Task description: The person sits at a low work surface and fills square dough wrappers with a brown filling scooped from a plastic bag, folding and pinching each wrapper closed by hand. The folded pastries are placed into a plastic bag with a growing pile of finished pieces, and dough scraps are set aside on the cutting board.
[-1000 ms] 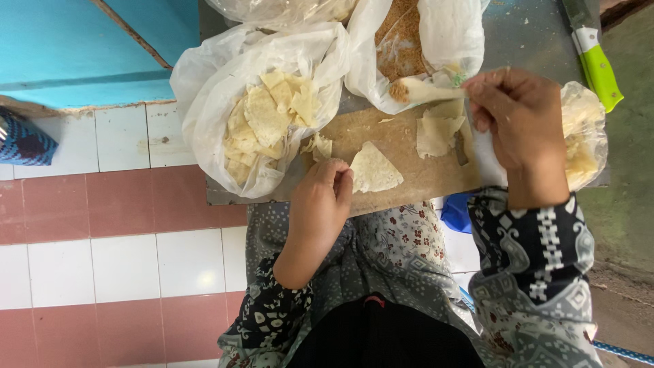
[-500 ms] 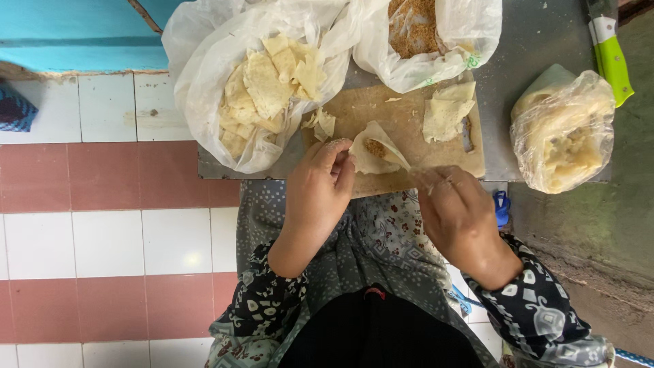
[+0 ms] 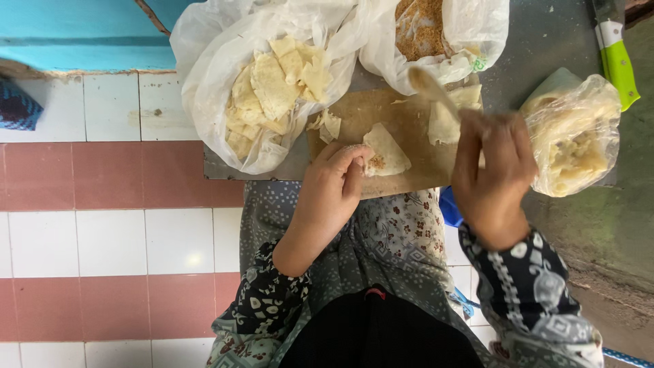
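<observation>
Clearly the left hand (image 3: pixel 334 184) pinches a pale triangular dough wrapper (image 3: pixel 385 151) closed; the right hand (image 3: pixel 494 167) grips a blurred wooden spoon (image 3: pixel 430 86); loosening could spill filling.

- Pastry wrapper (image 3: pixel 388 151): pale, thin, folded into a rough triangle, lying flat on the wooden board (image 3: pixel 409 116) with a little brown filling at its left edge, where the left hand (image 3: pixel 334 184) pinches it.
- Spoon (image 3: pixel 430 87): pale, blurred, tilted up-left from the right hand (image 3: pixel 494 170), its bowl above the board's far edge.
</observation>
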`<state>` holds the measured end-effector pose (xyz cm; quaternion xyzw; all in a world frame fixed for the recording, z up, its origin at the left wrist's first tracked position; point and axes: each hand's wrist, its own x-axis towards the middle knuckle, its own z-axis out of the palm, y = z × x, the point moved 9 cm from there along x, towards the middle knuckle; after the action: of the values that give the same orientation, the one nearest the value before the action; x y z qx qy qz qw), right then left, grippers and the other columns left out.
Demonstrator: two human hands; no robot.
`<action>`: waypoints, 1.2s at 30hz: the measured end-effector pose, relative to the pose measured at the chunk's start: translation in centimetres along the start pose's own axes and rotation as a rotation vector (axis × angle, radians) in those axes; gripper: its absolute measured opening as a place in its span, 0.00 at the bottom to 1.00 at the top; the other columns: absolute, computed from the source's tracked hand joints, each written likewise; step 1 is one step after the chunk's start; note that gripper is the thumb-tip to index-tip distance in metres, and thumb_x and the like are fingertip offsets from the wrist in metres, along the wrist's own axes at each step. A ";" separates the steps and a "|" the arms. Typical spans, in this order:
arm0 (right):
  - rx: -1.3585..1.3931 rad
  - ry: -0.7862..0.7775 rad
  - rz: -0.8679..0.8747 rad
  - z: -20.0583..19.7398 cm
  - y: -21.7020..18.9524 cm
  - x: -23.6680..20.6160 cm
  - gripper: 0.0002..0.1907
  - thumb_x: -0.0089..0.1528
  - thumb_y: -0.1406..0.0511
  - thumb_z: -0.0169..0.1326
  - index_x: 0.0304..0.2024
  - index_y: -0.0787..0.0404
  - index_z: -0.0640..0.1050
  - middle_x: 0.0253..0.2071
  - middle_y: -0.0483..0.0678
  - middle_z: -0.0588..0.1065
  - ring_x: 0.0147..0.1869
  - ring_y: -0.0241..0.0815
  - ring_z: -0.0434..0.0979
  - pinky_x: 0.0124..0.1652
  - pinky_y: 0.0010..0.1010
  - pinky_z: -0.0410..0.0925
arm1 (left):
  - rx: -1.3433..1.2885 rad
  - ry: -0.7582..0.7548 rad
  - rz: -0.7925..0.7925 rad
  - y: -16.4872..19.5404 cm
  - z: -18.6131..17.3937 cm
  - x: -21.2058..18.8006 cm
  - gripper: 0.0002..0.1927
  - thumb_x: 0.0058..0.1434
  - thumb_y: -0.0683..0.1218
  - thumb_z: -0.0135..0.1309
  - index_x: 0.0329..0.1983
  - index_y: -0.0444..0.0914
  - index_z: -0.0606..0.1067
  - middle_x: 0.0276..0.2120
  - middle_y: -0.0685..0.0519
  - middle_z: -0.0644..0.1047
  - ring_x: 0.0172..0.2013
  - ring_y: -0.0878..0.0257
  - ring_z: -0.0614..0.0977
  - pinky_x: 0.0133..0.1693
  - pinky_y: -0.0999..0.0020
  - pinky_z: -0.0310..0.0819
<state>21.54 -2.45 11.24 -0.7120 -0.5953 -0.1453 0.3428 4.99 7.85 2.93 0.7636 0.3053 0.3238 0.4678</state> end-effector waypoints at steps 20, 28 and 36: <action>0.401 -0.460 0.581 7.1 1.4 -2.6 0.06 0.62 0.70 0.60 0.38 0.66 0.75 0.33 0.50 0.76 0.36 0.46 0.76 0.37 0.35 0.68 | 0.332 0.008 -0.019 1.0 -0.5 0.4 0.05 0.66 0.45 0.59 0.44 0.44 0.80 0.39 0.53 0.77 0.33 0.53 0.82 0.33 0.60 0.75; 0.626 -0.360 0.572 7.5 -0.1 -1.4 0.13 0.60 0.73 0.57 0.47 0.66 0.74 0.41 0.45 0.76 0.42 0.31 0.78 0.40 0.24 0.70 | 0.427 -0.008 0.002 0.7 0.1 0.6 0.07 0.62 0.45 0.61 0.42 0.41 0.76 0.39 0.52 0.75 0.38 0.53 0.82 0.35 0.59 0.76; 0.276 -0.404 0.415 8.7 0.7 -2.4 0.10 0.55 0.72 0.67 0.38 0.63 0.79 0.35 0.52 0.75 0.42 0.46 0.75 0.38 0.35 0.70 | 0.352 -0.039 0.191 2.3 0.1 0.5 0.11 0.64 0.40 0.59 0.50 0.39 0.76 0.46 0.51 0.73 0.46 0.52 0.80 0.41 0.59 0.77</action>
<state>19.88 1.44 3.25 -0.7795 -0.5074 0.1544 0.3334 5.72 7.32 5.08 0.8653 0.2742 0.2936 0.2998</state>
